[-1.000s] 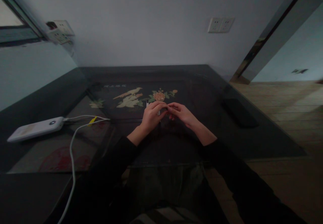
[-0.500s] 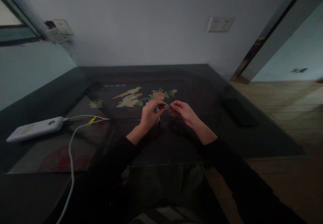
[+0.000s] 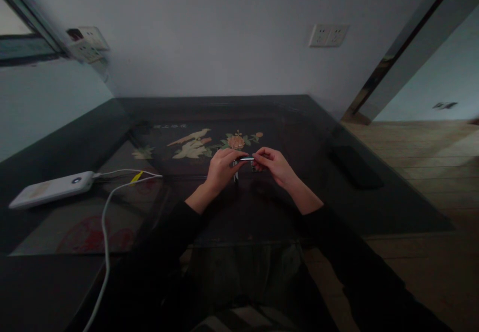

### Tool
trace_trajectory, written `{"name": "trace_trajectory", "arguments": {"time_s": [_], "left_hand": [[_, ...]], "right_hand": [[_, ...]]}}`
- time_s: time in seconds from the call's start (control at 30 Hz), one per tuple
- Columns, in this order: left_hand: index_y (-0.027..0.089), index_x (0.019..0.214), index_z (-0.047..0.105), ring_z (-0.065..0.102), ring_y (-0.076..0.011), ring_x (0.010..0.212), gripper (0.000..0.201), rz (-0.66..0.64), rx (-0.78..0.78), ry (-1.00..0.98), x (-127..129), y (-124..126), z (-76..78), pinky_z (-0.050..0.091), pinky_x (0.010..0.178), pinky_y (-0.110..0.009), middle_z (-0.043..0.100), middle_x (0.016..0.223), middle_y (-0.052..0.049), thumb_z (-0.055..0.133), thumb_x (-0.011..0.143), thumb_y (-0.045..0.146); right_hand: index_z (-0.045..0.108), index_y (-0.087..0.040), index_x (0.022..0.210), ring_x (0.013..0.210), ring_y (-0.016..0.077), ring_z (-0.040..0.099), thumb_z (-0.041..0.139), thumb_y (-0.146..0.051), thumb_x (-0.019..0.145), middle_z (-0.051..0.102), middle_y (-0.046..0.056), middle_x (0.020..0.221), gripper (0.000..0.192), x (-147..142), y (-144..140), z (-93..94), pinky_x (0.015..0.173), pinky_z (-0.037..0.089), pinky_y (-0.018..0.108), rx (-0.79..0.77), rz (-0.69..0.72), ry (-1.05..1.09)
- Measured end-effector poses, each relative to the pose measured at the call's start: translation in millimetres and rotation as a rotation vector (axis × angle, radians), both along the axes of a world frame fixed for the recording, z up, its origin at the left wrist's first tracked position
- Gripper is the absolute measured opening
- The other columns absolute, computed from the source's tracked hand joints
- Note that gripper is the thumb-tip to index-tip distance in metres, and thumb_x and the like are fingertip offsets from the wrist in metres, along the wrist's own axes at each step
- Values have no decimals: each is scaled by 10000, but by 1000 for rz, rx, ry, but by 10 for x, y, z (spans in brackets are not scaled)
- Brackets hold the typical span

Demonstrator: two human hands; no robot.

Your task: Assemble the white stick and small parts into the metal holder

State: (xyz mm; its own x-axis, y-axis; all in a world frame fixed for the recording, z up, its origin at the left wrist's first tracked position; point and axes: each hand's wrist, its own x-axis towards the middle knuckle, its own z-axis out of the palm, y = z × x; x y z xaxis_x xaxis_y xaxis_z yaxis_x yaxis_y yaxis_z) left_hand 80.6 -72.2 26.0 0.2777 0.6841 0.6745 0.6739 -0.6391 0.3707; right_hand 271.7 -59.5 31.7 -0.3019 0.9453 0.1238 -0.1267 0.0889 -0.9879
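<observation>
Dark glass covered the surface (image 3: pixel 262 222), which filled the middle of the frame and ended in a straight far edge against the grey wall in the upper half. Its right edge ran down diagonally to the wooden floor (image 3: pixel 430 172) at the right of the frame, and its near edge crossed just above the person's lap. Between the two hands and the far edge lay open glass, broken only by a painted bird-and-flower inlay (image 3: pixel 209 145) under the pane. To the right of the hands the glass was bare as far as a flat black object (image 3: pixel 355 167) near the right edge. At the left of the frame a white power bank (image 3: pixel 52 190) lay well apart from the hands, with a white cable (image 3: pixel 107 222) trailing from it toward the lower left.

At the centre of the frame the left hand (image 3: pixel 220 172) and the right hand (image 3: pixel 275 165) met just above the glass. Between them they held a small slim object (image 3: pixel 247 158), dark with a pale metallic glint, lying roughly level. Both sets of fingers were closed in a pinch on it, the left at its left end and the right at its right end. A pale upright piece showed under the left fingers; what it was could not be told in the dim light.
</observation>
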Motion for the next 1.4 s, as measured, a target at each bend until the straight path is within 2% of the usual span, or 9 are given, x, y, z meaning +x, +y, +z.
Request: {"name": "trace_trajectory", "arguments": {"time_s": [0.2, 0.37, 0.5, 0.8, 0.97, 1.07, 1.13, 1.3, 1.4], "left_hand": [[197, 947, 701, 647, -183, 910, 104, -99, 31, -127, 25, -33, 65, 501, 848, -318, 714, 916, -42, 699, 852, 240], [189, 942, 705, 634, -178, 940, 129, -154, 88, -224, 40, -13, 49, 527, 838, -337, 672, 955, -47, 728, 822, 230], [181, 941, 709, 627, -180, 946, 154, -191, 106, -235, 38, -8, 41, 529, 830, -340, 648, 949, -48, 752, 795, 207], [193, 944, 704, 612, -173, 939, 142, -241, 58, -272, 44, -23, 44, 513, 843, -351, 636, 959, -39, 740, 808, 209], [188, 1005, 680, 608, -179, 970, 178, -258, 75, -263, 13, -18, 131, 496, 861, -341, 656, 999, -55, 706, 844, 260], [169, 1019, 654, 621, -159, 911, 135, -59, -7, -355, -117, 68, 175, 490, 802, -292, 679, 992, -61, 594, 906, 212], [149, 987, 637, 629, -147, 815, 127, 112, -166, -337, -255, 155, 168, 483, 731, -261, 686, 921, -59, 547, 901, 168], [154, 917, 669, 640, -210, 791, 168, 409, -553, 205, -551, 286, 72, 466, 721, -303, 695, 855, -97, 557, 878, 272], [160, 893, 695, 661, -280, 852, 324, 492, -714, 389, -567, 263, 43, 471, 724, -352, 702, 891, -149, 532, 887, 440]], "right_hand": [[607, -203, 794, 553, 97, 559, 814, -447, 683, 638, -26, 666, 338, 4, -6, 2, 519, 417, 229, -94, 69, 97], [651, -181, 955, 620, 107, 596, 727, -525, 772, 680, 19, 787, 397, -5, -27, -31, 538, 458, 226, -159, 284, 146], [653, -166, 950, 639, 116, 609, 721, -545, 778, 651, 13, 718, 422, -21, -49, -52, 515, 440, 201, -157, 405, 200], [676, -168, 924, 607, 97, 568, 769, -527, 732, 615, -1, 698, 418, -35, -82, -17, 467, 387, 186, -123, 398, 219], [682, -189, 1004, 607, 91, 572, 819, -479, 687, 650, 4, 778, 451, -28, -67, -7, 469, 392, 192, -122, 357, 259], [678, -189, 1024, 606, 92, 573, 814, -467, 695, 664, 15, 821, 451, -8, -51, 19, 464, 382, 201, -112, 315, 284], [672, -187, 1013, 602, 92, 565, 800, -466, 711, 662, 15, 811, 431, 9, -43, 40, 466, 377, 208, -95, 294, 307], [664, -185, 997, 602, 93, 566, 810, -472, 693, 662, 10, 783, 443, 37, -31, 65, 480, 384, 210, -88, 253, 343], [662, -191, 999, 604, 96, 565, 808, -467, 695, 663, 10, 781, 436, 42, -20, 49, 477, 385, 211, -100, 243, 333]]}}
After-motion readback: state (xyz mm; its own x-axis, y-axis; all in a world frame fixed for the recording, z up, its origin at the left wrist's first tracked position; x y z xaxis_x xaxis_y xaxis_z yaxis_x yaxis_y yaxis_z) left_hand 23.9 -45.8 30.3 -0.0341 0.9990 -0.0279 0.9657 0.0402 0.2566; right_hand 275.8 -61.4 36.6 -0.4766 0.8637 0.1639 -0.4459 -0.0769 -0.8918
